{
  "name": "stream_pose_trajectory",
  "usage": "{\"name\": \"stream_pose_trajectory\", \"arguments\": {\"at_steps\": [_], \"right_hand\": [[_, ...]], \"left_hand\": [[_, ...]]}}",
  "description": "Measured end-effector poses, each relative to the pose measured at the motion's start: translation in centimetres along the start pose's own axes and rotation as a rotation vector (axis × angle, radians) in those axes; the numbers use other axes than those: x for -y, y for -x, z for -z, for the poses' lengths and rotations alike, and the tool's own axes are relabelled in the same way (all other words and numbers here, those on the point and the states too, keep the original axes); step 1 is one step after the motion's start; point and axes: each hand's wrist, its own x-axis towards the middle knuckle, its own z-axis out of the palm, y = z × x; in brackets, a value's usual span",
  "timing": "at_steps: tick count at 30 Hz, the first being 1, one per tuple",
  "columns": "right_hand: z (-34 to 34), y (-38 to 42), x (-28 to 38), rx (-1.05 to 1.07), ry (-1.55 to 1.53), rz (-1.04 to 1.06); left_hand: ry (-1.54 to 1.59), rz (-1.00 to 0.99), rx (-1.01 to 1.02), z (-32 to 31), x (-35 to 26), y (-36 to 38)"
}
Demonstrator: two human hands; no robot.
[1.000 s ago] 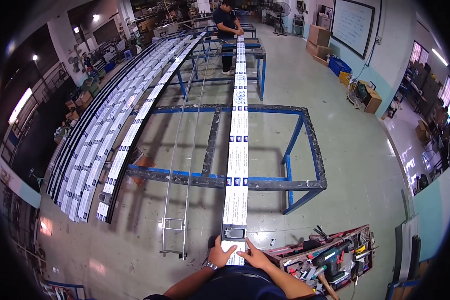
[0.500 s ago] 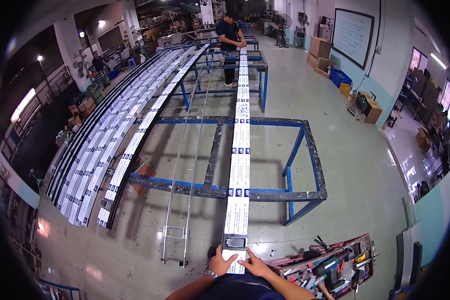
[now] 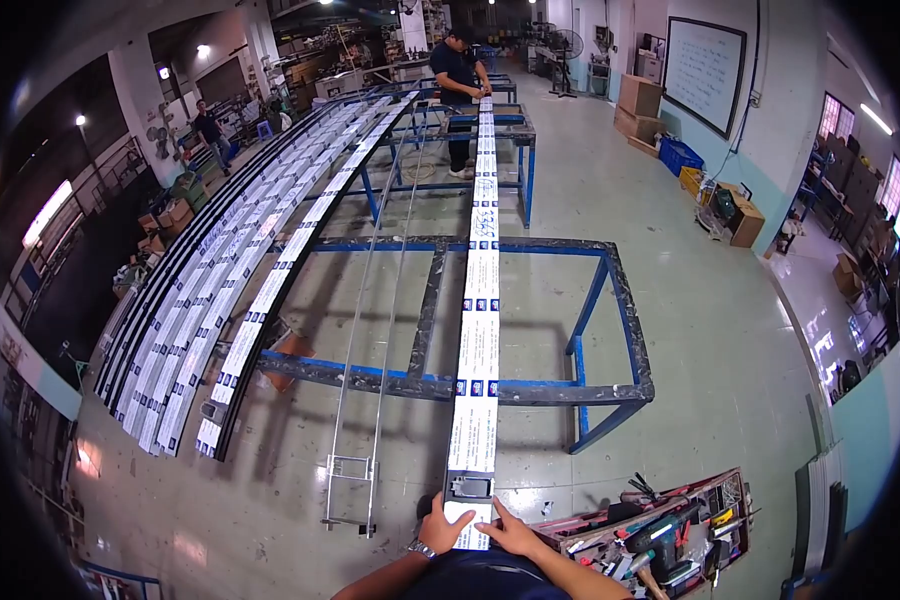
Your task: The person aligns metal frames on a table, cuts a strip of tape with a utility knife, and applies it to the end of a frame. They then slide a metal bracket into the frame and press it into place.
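Observation:
A long metal profile point(image 3: 482, 340) wrapped in printed white film runs from my waist away over the frames. Near its close end is a dark rectangular cutout point(image 3: 471, 486). My left hand point(image 3: 440, 528) grips the left edge just below the cutout, thumb lying on the film. On the opposite edge my right hand point(image 3: 513, 530) is closed around the same profile, its thumb also on top. The fingers underneath are hidden. At the far end a co-worker point(image 3: 458, 75) stands with both hands on the profile.
Blue metal frames point(image 3: 630, 320) support the profile. Left of it lie a thin metal rail pair point(image 3: 355, 400) and several film-covered profiles point(image 3: 260, 290). By my right arm is a toolbox point(image 3: 710, 500) with a drill point(image 3: 660, 535). Another person point(image 3: 210, 135) stands at the far left.
My hands and the profile have barely moved. The person at the far left has shifted a little to the right, and the co-worker's hands and head have moved slightly.

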Motion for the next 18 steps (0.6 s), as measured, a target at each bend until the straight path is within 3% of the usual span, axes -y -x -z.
{"name": "stream_pose_trajectory", "arguments": {"at_steps": [18], "right_hand": [[-0.2,-0.4,-0.9,-0.010,-0.003,0.018]], "left_hand": [[-0.002,0.002,-0.002,-0.1,0.4,-0.2]]}}
